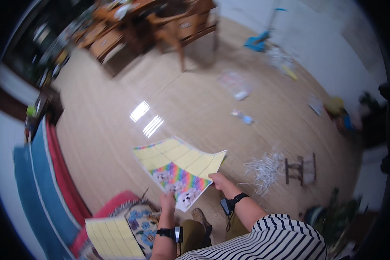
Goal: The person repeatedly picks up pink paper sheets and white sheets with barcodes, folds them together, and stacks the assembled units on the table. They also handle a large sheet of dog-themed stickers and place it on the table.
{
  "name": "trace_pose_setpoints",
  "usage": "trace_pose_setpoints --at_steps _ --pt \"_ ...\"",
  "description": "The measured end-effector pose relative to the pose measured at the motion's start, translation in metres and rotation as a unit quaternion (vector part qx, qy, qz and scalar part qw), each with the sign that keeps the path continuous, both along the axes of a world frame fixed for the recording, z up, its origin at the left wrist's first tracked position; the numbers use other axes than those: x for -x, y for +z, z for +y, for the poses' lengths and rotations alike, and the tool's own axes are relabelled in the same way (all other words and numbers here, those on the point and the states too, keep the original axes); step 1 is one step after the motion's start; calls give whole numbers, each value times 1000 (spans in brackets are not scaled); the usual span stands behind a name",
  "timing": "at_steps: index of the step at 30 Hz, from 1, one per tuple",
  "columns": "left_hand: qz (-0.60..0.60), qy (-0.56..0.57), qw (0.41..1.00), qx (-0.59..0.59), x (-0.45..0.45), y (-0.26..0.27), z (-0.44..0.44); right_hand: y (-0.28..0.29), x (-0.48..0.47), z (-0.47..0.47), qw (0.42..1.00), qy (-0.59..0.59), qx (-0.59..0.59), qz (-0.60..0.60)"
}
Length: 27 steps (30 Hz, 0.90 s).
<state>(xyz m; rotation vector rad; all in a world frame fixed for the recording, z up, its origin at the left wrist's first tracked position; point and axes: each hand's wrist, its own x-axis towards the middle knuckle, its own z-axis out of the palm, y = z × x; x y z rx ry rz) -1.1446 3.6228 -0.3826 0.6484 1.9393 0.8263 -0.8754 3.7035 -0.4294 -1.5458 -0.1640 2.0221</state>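
Both hands hold printed paper sheets out in front of me, above the tiled floor. One part is pale yellow with a dark grid; the nearer part shows white puppies on rainbow stripes. Whether these are separate sheets or one folded sheet, I cannot tell. My left hand grips the lower left edge, by the puppy print. On the right edge, my right hand pinches the paper with the thumb on top. Another yellow gridded sheet lies on the floral cloth seat at my lower left.
White shredded paper strips lie on the floor to the right, beside a small dark rack-like item. Farther off are plastic packets, a wooden chair and a blue dustpan. A blue-and-red covered seat runs along the left.
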Motion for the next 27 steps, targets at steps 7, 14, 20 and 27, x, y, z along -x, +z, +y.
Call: trace_pose_setpoints --at_steps 7,14,20,27 --pt "-115 -203 972 29 -48 152 -54 193 -46 -214 970 -227 -52 -71" --pt "-239 -450 859 59 -52 327 -112 384 -18 -462 865 -468 -145 108" --pt "-229 -627 735 123 -158 416 -185 483 -33 -658 621 -621 -415 239" --pt "-34 -879 476 -14 -370 490 -351 538 -77 -873 678 -703 -163 -138"
